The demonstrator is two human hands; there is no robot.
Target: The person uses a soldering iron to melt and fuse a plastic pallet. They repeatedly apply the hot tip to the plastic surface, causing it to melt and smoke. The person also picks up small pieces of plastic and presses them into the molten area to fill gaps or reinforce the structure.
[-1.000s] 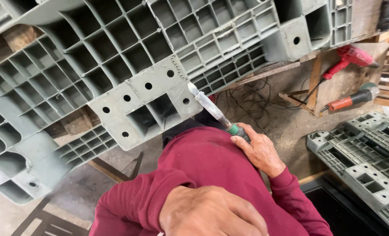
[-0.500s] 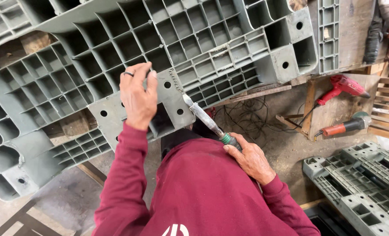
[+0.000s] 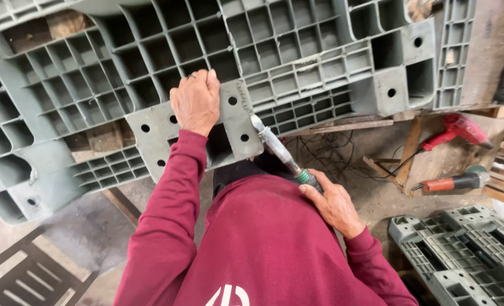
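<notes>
Grey plastic pallet (image 3: 297, 62) is propped up on edge, underside ribs facing the person, so the block foot and its seam sit at chest height and can be reached without bending.

Left hand (image 3: 195, 102) is flat on the pallet foot, fingers hooked over its upper edge, palm pressing on the face. It reads as bracing: keeps the tilted pallet from rocking back under tool pressure. Not wrapped around anything, just clamped against the plastic.

Right hand (image 3: 332, 205) is closed around the green-collared grip of a heat tool (image 3: 280, 152) with a metal barrel. The barrel runs up and left, tip touching the right edge of the same foot, just beside a rough, beaded line in the plastic that looks like a weld or repair seam. Holding low on the grip likely keeps fingers away from the hot end, and the shallow angle lays the tip along the seam.

Both hands work the same foot, left one just left of the tip, apart from it.

Around it:
- red drill (image 3: 453, 131) on the floor to the right, cord trailing
- a second red-and-grey power tool (image 3: 453, 182) below it, near a wooden slat
- another grey pallet (image 3: 462, 255) lying flat lower right
- dark cables in a tangle on the floor behind the tool

Maroon sleeves cover both arms.
</notes>
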